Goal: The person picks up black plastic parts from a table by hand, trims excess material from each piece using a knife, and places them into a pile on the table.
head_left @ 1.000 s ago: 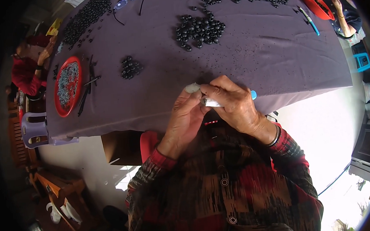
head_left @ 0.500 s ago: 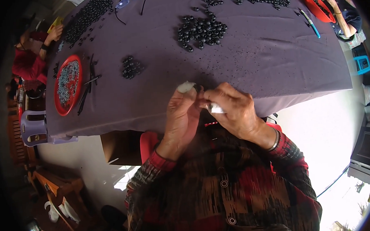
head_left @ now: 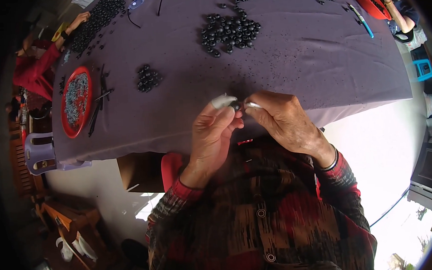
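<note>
My left hand (head_left: 213, 128) is closed, its thumb and a white-wrapped finger pinching a small round black bead-like piece (head_left: 235, 105). Right beside that piece, the fingertips of my right hand (head_left: 283, 119) are pressed together. A small white or silvery bit (head_left: 252, 104) shows at those fingertips; whether it is a tool or a finger wrap cannot be made out. Both hands are above the near edge of the table. Beyond them lie a larger pile of black bead-like pieces (head_left: 230, 32) and a smaller pile (head_left: 148, 79) to the left.
A purple-grey cloth (head_left: 320, 71) covers the table. At left sits a red tray (head_left: 88, 105) of small silvery bits, beside dark slim tools (head_left: 97, 109). Glasses (head_left: 143, 0), more black piles (head_left: 105, 18) and a blue pen (head_left: 364, 22) lie farther off. Co-workers' hands (head_left: 79, 20) are at both sides.
My right hand has turned, and the pale bit has shifted from its palm side to the fingertips. The black piece now shows more clearly. The left co-worker's arm reaches farther toward the far-left pile.
</note>
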Available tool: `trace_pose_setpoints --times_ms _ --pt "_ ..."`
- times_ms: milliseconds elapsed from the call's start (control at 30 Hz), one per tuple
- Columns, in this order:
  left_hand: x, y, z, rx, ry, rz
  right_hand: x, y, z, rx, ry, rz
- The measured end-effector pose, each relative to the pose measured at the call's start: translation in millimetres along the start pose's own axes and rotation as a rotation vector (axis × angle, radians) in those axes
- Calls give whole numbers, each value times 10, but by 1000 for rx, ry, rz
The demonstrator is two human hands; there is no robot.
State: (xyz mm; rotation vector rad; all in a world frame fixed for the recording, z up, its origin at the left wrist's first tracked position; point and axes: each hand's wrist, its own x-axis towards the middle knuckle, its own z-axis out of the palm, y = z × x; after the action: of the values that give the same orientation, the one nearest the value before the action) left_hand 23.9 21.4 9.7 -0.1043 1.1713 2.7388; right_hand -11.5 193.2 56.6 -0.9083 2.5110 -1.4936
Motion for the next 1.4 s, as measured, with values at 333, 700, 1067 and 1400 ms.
trace_pose_setpoints --times_ms 333,700,1067,1400 --pt "-51 -19 -46 -34 53 -7 -9 10 139 -143 91 -80" --pt "-50 -24 -2 -62 24 20 -23 53 131 -173 98 -88" --pt "-106 -86 20 -28 143 50 -22 51 149 -261 88 -119" --pt "-99 -127 28 -2 134 86 -11 95 157 -356 85 -147"
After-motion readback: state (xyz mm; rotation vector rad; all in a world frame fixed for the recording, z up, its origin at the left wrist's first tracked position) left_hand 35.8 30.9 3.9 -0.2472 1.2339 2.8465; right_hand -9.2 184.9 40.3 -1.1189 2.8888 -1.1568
